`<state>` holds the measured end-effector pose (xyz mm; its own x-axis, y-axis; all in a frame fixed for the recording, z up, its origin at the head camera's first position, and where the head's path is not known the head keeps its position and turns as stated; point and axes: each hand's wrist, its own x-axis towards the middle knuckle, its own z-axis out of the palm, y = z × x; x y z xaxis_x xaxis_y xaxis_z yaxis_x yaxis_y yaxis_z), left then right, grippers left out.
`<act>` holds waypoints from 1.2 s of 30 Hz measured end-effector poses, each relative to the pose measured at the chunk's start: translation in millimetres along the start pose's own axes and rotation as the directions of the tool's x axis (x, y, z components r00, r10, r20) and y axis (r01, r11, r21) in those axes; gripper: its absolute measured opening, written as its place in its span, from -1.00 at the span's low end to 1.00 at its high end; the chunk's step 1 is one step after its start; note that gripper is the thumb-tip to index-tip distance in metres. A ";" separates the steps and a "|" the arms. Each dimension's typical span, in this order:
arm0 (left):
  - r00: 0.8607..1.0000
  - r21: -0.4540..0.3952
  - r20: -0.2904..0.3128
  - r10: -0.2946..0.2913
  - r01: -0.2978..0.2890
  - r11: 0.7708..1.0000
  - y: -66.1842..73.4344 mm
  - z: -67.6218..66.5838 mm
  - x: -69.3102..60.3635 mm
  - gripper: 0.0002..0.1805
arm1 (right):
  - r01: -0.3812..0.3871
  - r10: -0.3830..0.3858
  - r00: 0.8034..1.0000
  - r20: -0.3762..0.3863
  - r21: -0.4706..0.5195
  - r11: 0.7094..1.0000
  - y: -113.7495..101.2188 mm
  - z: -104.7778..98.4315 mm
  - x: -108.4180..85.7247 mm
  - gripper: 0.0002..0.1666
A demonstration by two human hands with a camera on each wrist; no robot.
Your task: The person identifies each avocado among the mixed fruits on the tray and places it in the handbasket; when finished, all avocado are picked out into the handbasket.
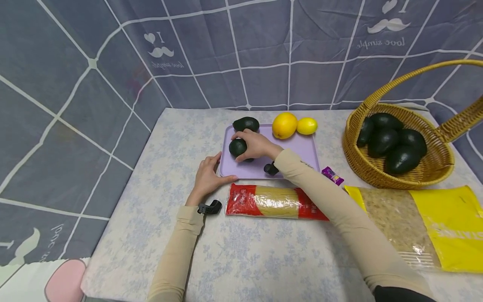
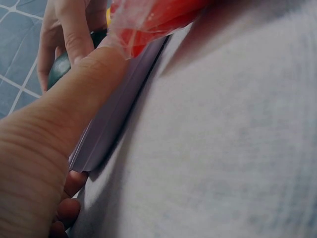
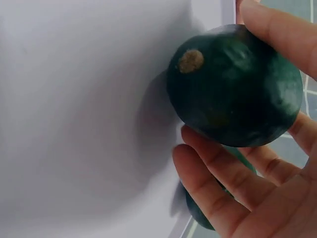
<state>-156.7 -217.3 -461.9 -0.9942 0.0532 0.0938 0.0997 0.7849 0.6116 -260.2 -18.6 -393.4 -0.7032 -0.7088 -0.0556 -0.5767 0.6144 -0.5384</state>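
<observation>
A dark green avocado (image 1: 237, 148) is in my right hand (image 1: 256, 144), over the left part of the lilac tray (image 1: 292, 157). In the right wrist view, the thumb and fingers lie on opposite sides of the avocado (image 3: 235, 87), its brown stem scar showing. My left hand (image 1: 209, 176) is at the tray's front left corner, thumb along the front edge and fingers by the left side. Another avocado (image 1: 246, 123) lies at the tray's back left. An orange (image 1: 284, 125) and a lemon (image 1: 307, 126) sit at its back right.
A red-ended pack of noodles (image 1: 277, 202) lies before the tray, partly under my right forearm. A purple wrapped snack (image 1: 332, 175) is to the right. A wicker basket (image 1: 354, 165) of several avocados stands farther right, behind a yellow bag (image 1: 449, 228).
</observation>
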 end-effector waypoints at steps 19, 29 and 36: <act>1.000 -0.006 0.000 -0.009 0.009 1.000 2.4 -1.4 -0.7 0.16 | 0.025 -0.028 1.000 0.011 0.184 0.983 21.8 -20.5 -32.2 -0.19; 1.000 -0.004 0.004 -0.023 0.023 1.000 3.3 0.1 1.4 0.17 | 0.054 0.017 0.986 -0.168 0.405 0.913 7.7 -48.7 -67.2 -0.24; 1.000 -0.007 0.001 -0.027 0.027 1.000 2.1 0.3 1.6 0.18 | 0.132 0.050 0.956 -0.290 0.573 0.809 -4.6 -59.7 -97.3 -0.23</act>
<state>-158.1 -215.3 -460.7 -0.9966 0.0325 0.0761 0.0728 0.7814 0.6198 -213.9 68.2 -335.3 -0.8218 -0.5456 0.1640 -0.3205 0.2048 -0.9248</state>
